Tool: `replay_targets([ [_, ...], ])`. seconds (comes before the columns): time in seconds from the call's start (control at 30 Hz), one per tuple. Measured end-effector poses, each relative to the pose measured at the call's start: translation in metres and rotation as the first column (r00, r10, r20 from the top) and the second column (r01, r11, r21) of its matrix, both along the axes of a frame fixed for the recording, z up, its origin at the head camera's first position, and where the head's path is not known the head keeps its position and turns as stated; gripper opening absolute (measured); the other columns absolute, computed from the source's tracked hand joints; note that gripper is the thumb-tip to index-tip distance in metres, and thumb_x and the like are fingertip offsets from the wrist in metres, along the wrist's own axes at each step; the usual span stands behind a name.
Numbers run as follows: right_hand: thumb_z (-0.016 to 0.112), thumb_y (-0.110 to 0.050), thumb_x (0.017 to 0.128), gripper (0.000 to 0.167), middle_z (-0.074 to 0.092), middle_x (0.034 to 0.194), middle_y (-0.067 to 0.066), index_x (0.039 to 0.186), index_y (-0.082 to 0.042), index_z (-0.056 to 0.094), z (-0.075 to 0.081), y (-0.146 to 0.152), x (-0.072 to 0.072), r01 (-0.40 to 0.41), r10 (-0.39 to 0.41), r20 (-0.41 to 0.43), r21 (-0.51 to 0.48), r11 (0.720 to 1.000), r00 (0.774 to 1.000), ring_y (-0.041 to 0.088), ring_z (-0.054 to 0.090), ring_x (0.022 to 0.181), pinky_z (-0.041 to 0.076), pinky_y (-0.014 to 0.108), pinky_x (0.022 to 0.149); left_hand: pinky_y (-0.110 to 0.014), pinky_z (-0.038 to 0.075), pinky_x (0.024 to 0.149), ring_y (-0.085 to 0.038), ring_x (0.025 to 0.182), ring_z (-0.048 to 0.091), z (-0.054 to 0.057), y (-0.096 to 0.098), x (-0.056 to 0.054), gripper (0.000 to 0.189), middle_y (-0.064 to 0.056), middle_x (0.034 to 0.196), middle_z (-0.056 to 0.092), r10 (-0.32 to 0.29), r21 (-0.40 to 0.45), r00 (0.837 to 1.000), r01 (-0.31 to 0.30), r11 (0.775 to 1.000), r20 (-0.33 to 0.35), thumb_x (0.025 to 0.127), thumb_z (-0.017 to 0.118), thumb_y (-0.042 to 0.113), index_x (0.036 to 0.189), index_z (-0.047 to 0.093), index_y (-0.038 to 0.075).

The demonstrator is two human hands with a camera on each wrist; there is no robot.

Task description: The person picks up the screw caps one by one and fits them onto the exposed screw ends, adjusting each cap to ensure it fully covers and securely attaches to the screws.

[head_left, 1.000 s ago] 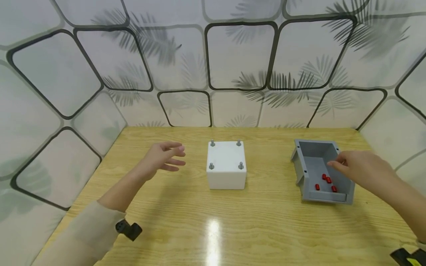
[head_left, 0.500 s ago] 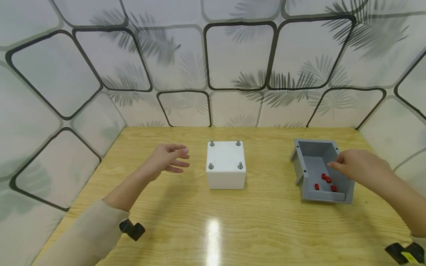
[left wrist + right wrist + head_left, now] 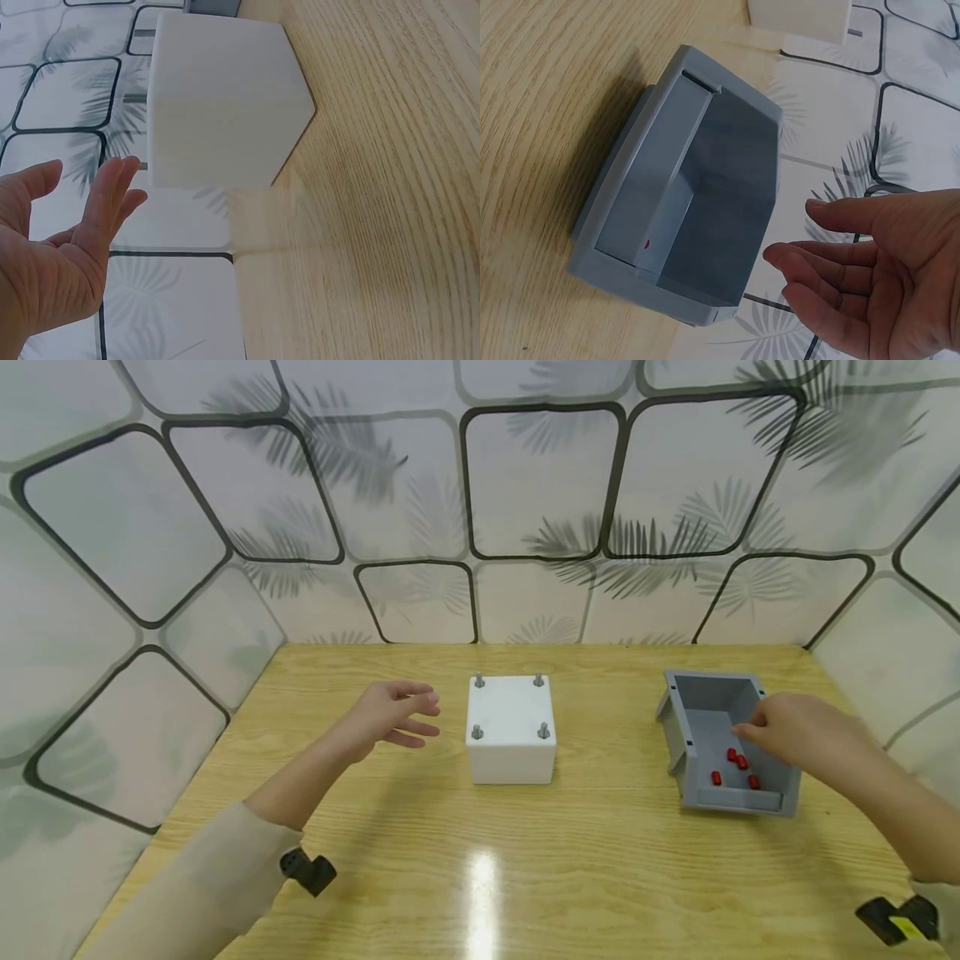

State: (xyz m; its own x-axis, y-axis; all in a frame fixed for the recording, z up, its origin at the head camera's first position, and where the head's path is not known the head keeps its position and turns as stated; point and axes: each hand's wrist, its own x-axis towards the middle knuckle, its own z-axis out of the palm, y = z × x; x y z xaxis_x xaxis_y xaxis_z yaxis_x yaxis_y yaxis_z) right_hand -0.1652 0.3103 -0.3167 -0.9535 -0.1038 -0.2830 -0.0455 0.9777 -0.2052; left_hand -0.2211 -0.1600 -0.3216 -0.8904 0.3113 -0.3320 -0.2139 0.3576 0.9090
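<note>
A white block (image 3: 512,710) stands on the table with several upright metal bolts (image 3: 543,731) at its top corners. My left hand (image 3: 386,714) hovers to its left, fingers spread loosely and holding nothing. In the left wrist view, the fingertips of that hand (image 3: 67,255) overlap the nearest bolt end beside the block (image 3: 217,105). On the right is a grey bin (image 3: 705,727) with several small red cylinders (image 3: 742,762) on its floor. Above its right wall hangs my right hand (image 3: 806,735). The right wrist view shows that hand (image 3: 885,270) with thumb and bent fingers apart, nothing between them.
The wood-grain table (image 3: 360,877) runs back to a patterned cloth wall (image 3: 540,485), with more cloth at both sides. Bare tabletop separates the block from the bin. A black wrist camera (image 3: 307,871) sits on the left sleeve.
My left hand has drifted right, closer to the white block. My right hand has shifted very slightly left and up over the bin. The block, bin and red cylinders stay put.
</note>
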Motion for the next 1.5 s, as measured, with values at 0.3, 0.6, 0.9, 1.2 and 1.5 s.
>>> replay_targets([
  [0.3, 0.057, -0.031, 0.093, 0.036, 0.038, 0.052, -0.004, 0.062, -0.012, 0.057, -0.005, -0.001, -0.002, 0.005, -0.005, 0.012, 0.021, 1.0, 1.0, 0.013, 0.036, 0.049, 0.03, 0.027, 0.046, -0.037, 0.058, 0.077, -0.027, 0.095, 0.069, -0.003, 0.005, -0.007, 0.053, -0.024, 0.127, 0.056, -0.011, 0.015, 1.0, 0.011, 1.0, 0.008, 0.095, 0.057, 0.027, 0.138, 0.043, 0.0],
  [0.6, 0.058, -0.027, 0.092, 0.037, 0.044, 0.051, -0.003, 0.058, -0.013, 0.057, -0.01, -0.005, -0.008, -0.021, 0.02, 0.024, 0.025, 0.999, 1.0, 0.013, 0.04, 0.048, 0.034, 0.027, 0.047, -0.037, 0.058, 0.077, -0.026, 0.094, 0.069, -0.007, 0.013, -0.011, 0.052, -0.022, 0.125, 0.057, -0.012, 0.003, 1.0, 0.012, 1.0, 0.013, 0.094, 0.057, 0.027, 0.137, 0.045, 0.0],
  [0.9, 0.061, -0.022, 0.091, 0.037, 0.041, 0.049, -0.003, 0.056, -0.011, 0.052, -0.016, -0.012, -0.013, -0.035, 0.035, 0.004, 0.01, 0.999, 0.999, 0.013, 0.039, 0.047, 0.033, 0.026, 0.046, -0.036, 0.058, 0.076, -0.025, 0.093, 0.069, -0.012, 0.017, -0.019, 0.047, -0.021, 0.128, 0.057, 0.003, -0.044, 1.0, -0.002, 0.999, 0.011, 0.095, 0.055, 0.024, 0.136, 0.047, 0.002],
  [1.2, 0.062, -0.021, 0.091, 0.037, 0.039, 0.049, -0.003, 0.057, -0.01, 0.051, -0.02, -0.013, -0.016, -0.016, 0.015, 0.04, 0.025, 1.0, 0.999, 0.011, 0.036, 0.045, 0.031, 0.024, 0.044, -0.037, 0.058, 0.075, -0.025, 0.093, 0.069, -0.017, 0.022, -0.024, 0.052, -0.023, 0.131, 0.054, -0.023, -0.069, 1.0, 0.024, 0.997, 0.019, 0.094, 0.056, 0.024, 0.138, 0.043, 0.0],
  [1.5, 0.062, -0.019, 0.09, 0.034, 0.043, 0.053, 0.0, 0.06, -0.009, 0.051, -0.02, -0.014, -0.019, -0.018, 0.017, 0.042, 0.042, 0.999, 0.999, 0.012, 0.04, 0.047, 0.034, 0.025, 0.046, -0.037, 0.058, 0.077, -0.028, 0.106, 0.064, -0.022, 0.024, -0.031, 0.051, -0.016, 0.138, 0.05, -0.045, -0.072, 0.998, 0.048, 0.996, 0.053, 0.094, 0.055, 0.024, 0.138, 0.043, 0.002],
])
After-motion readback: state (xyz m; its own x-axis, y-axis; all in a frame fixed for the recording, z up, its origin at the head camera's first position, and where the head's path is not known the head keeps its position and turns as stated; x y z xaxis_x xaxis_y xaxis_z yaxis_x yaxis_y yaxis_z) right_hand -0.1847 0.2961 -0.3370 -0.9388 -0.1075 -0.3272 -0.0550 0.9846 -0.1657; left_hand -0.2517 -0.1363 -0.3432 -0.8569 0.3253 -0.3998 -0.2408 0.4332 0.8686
